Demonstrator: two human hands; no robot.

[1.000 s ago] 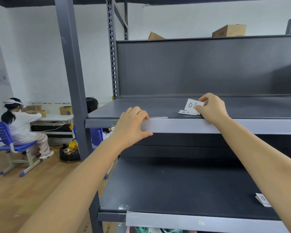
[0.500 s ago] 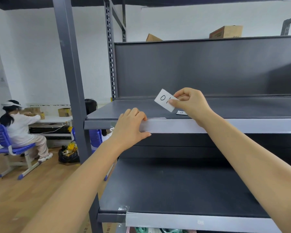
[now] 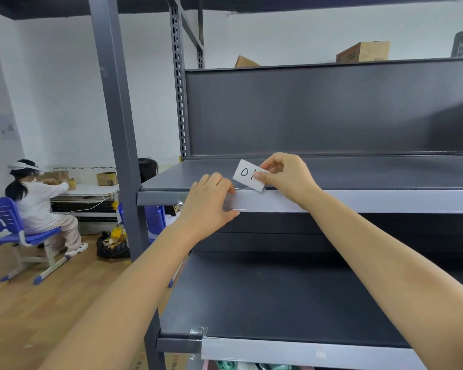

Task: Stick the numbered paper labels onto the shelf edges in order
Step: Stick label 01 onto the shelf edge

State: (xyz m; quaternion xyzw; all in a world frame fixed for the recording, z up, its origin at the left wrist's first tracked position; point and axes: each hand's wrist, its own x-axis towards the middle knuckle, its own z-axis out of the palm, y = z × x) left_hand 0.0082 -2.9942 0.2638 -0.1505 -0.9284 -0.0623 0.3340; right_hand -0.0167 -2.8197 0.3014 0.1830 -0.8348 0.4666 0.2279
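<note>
Item: paper label (image 3: 247, 174), marked "01". Now lifted off shelf deck, brought left & down to light shelf edge strip (image 3: 358, 201); lower corner at strip's top lip, so sticking looks imminent. R hand (image 3: 289, 176) pinches label, thumb + fingers. L hand (image 3: 209, 200) curled over strip, just left of label, gripping.

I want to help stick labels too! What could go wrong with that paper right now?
The right hand pinches the label by only one corner, so it might slip or go on crooked, since it is tilted over the shelf edge strip. The left hand grips the strip right beside it, so its fingers could get in the way when the paper goes down.
</note>
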